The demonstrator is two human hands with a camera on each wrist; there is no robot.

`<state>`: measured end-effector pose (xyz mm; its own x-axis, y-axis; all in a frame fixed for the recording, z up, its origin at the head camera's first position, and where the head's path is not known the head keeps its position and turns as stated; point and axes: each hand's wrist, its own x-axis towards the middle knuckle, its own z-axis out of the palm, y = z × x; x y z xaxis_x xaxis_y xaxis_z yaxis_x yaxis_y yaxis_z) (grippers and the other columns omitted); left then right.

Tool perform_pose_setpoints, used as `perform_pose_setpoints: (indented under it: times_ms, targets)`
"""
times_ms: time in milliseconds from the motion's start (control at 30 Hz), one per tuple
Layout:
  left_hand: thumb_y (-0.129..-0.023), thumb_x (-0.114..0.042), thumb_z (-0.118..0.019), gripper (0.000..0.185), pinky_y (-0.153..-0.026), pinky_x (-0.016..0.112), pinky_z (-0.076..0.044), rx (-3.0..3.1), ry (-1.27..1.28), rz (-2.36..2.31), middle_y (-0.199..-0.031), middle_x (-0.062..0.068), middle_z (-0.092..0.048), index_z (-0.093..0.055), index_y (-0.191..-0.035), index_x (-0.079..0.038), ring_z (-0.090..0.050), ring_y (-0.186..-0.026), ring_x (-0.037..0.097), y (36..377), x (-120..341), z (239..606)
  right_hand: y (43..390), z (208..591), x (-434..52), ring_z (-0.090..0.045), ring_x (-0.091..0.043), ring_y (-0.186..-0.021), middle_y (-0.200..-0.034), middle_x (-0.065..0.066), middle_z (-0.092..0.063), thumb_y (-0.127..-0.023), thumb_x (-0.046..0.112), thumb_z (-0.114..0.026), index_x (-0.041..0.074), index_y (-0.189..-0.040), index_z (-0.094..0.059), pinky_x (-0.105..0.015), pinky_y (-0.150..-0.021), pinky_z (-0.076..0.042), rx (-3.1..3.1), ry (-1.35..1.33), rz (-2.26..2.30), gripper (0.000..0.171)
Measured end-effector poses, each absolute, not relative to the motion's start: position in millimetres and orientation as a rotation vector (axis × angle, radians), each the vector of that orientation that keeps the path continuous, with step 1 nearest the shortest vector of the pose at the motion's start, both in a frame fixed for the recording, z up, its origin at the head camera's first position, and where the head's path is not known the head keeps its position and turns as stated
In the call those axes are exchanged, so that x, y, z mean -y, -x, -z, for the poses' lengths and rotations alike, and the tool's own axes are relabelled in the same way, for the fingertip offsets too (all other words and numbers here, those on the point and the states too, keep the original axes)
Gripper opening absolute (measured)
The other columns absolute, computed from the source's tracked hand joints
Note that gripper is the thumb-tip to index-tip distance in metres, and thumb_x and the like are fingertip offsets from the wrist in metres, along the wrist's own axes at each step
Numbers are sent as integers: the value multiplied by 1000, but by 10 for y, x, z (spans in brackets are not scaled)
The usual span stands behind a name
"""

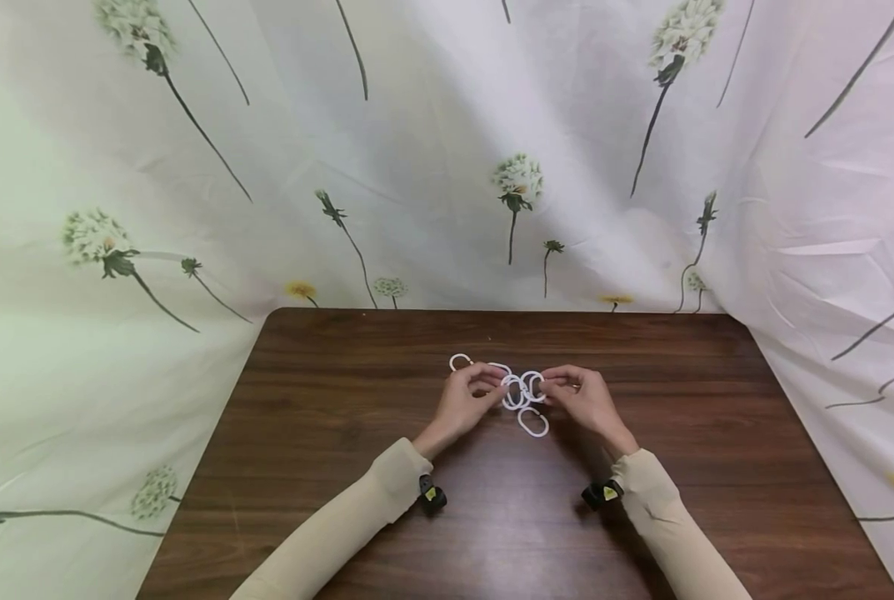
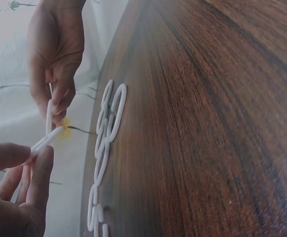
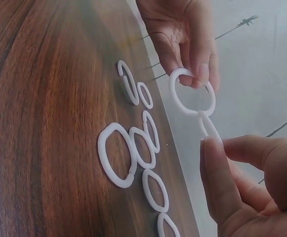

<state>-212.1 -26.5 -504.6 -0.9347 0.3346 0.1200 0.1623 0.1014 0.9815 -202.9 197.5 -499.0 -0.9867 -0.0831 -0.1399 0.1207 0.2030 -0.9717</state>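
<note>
Both hands are raised a little above the table, facing each other. My left hand [image 1: 465, 396] pinches a white curtain ring [image 3: 173, 92] between thumb and fingers. My right hand [image 1: 585, 400] pinches a second white curtain ring [image 3: 214, 130] by its lower end. The two rings meet at their edges and look hooked together, though fingers cover part of each. Beneath them, a row of similar white rings [image 3: 102, 154] lies on the table, several touching or overlapping. At least one loose ring [image 3: 119, 69] shows a gap in its loop.
The brown wood-grain table [image 1: 327, 433] spreads around both arms. Behind it and along its sides hangs a pale curtain [image 1: 447, 125] printed with dandelions. A black strap device [image 1: 432, 496] sits at the left wrist and another black device [image 1: 602, 494] at the right.
</note>
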Motion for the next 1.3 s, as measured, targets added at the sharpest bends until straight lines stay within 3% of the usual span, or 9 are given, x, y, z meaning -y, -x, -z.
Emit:
perform_pose_setpoints:
  times_ms: [300, 500, 733, 833, 1100, 1300]
  targets:
    - [-88, 3, -68, 28, -70, 25, -63, -2224, -510, -1983, -105, 34, -65, -62, -112, 15, -68, -90, 43, 2120, 255, 5064, 2137, 5275, -2031, -73, -16, -82, -111, -34, -66, -90, 10, -70, -13, -119, -61, -40, -81, -63, -2249, -84, 1928, 38]
    - [-87, 5, -68, 26, -81, 48, -62, -2267, -540, -1961, -104, 33, -66, -62, -110, 15, -67, -92, 45, 2117, 235, 5055, 2155, 5299, -2028, -73, -12, -80, -112, -34, -66, -91, 10, -69, -13, -120, -61, -35, -80, -63, -2239, -88, 1949, 38]
    - [-84, -2, -75, 23, -83, 41, -62, -2336, -524, -1991, -101, 20, -70, -68, -106, 2, -70, -87, 28, 2263, 174, 5417, 2159, 5314, -2040, -74, -15, -79, -110, -33, -67, -91, 11, -69, -12, -120, -61, -36, -78, -64, -2229, -104, 1937, 38]
    - [-84, -1, -75, 22, -82, 40, -62, -2343, -520, -1982, -99, 19, -71, -68, -105, 2, -70, -86, 28, 2258, 153, 5432, 2158, 5338, -2041, -73, -12, -76, -110, -33, -67, -91, 13, -70, -11, -121, -62, -35, -76, -64, -2215, -101, 1919, 39]
    - [-85, 7, -70, 26, -83, 52, -60, -2295, -553, -1966, -101, 36, -65, -62, -108, 16, -67, -88, 46, 2141, 129, 5215, 2148, 5336, -2000, -72, -7, -73, -115, -36, -64, -92, 12, -68, -10, -121, -62, -29, -73, -64, -2189, -87, 1947, 37]
    - [-85, 6, -70, 27, -84, 49, -60, -2259, -540, -1953, -103, 37, -64, -62, -110, 15, -67, -91, 48, 2068, 152, 5049, 2141, 5309, -1982, -71, -7, -75, -111, -32, -65, -91, 5, -67, -12, -123, -57, -24, -73, -63, -2140, -73, 2042, 38]
